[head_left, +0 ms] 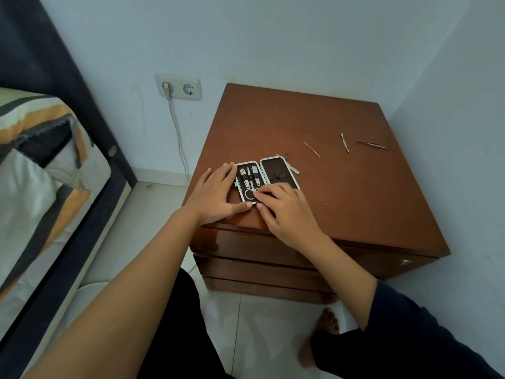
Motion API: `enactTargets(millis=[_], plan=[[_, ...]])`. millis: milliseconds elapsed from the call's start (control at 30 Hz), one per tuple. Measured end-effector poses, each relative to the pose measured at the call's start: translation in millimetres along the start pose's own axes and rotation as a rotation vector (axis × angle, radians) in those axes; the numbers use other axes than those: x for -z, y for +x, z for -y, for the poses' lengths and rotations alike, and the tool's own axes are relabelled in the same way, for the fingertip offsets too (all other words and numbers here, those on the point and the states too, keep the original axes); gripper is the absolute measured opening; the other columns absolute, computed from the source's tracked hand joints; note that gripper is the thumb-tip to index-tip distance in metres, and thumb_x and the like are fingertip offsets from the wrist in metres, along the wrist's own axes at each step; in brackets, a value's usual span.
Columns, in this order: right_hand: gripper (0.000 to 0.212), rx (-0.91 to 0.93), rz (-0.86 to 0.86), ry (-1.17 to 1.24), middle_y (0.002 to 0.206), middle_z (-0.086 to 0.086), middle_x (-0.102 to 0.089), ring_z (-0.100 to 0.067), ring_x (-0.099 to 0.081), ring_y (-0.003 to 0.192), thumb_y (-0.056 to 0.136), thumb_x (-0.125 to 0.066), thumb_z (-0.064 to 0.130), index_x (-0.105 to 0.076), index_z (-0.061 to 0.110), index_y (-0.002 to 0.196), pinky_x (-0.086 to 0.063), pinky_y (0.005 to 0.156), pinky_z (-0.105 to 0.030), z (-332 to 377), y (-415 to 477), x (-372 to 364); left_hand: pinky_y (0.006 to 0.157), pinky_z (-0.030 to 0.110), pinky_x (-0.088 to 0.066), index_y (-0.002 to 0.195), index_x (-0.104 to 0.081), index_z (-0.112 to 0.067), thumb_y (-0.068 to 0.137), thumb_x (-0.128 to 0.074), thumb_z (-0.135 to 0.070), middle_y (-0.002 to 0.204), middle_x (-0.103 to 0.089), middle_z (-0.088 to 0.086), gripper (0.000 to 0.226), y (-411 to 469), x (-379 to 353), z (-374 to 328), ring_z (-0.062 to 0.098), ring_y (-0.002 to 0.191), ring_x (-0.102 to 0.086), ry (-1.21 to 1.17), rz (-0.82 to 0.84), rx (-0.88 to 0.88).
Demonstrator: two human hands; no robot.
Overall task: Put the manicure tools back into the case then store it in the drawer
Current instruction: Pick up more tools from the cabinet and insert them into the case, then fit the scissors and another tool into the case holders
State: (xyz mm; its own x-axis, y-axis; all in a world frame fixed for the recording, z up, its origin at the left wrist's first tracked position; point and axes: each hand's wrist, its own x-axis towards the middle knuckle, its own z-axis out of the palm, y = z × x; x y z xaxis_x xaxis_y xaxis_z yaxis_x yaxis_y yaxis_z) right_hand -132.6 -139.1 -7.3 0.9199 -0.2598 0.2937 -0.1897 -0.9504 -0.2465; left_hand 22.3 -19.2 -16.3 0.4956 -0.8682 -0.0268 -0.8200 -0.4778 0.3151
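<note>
The small black white-rimmed manicure case (266, 180) is lying open near the front edge of the brown wooden nightstand surface (355, 201). Its left half is holding clippers and small scissors under elastic loops; its right half is showing empty loops. Three thin metal tools (345, 143) are lying well apart from it, and a fourth is peeking out beside its right edge. The left hand (213, 195) is lying flat, steadying the case; the right hand (284, 212) is pressing fingertips onto the scissors. The drawers below are sitting closed, so roughly half remains.
</note>
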Motion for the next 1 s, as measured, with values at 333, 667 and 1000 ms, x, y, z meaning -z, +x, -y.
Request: enactTargets(millis=[333, 667, 1000], plan=[[0.030, 0.018, 0.003, 0.098, 0.116, 0.004, -0.062, -0.017, -0.051, 0.114, 0.089, -0.049, 0.025, -0.063, 0.019, 0.115, -0.039, 0.090, -0.034, -15.8, 3.8, -3.1, 0.116, 0.032, 0.005, 0.150, -0.005, -0.016, 0.062, -0.016, -0.084, 0.159, -0.006, 0.000, 0.113, -0.3, -3.9, 1.4, 0.011, 0.145, -0.001, 0.015, -0.048, -0.010], [0.030, -0.120, -0.157, 0.308, 0.116, -0.004, -0.060, -0.018, -0.052, 0.108, 0.090, -0.050, 0.023, -0.063, 0.015, 0.116, -0.040, 0.096, -0.030, -66.9, 5.2, 16.1, 0.117, 0.033, 0.000, 0.150, -0.011, -0.018, 0.059, -0.026, -0.090, 0.158, -0.015, -0.001, 0.117, -3.5, -4.6, -7.4, 0.010, 0.144, -0.010, -0.012, -0.141, 0.044], [0.050, -0.744, -0.102, 0.027, 0.150, -0.012, -0.031, -0.029, -0.029, 0.138, 0.095, -0.041, 0.024, -0.032, 0.011, 0.143, -0.026, 0.114, -0.042, -239.2, 42.3, 54.5, 0.116, 0.029, -0.002, 0.149, -0.017, -0.024, 0.056, -0.032, -0.092, 0.155, -0.023, -0.004, 0.116, -0.2, -4.6, -7.7, 0.010, 0.141, -0.019, -0.042, -0.196, 0.061]])
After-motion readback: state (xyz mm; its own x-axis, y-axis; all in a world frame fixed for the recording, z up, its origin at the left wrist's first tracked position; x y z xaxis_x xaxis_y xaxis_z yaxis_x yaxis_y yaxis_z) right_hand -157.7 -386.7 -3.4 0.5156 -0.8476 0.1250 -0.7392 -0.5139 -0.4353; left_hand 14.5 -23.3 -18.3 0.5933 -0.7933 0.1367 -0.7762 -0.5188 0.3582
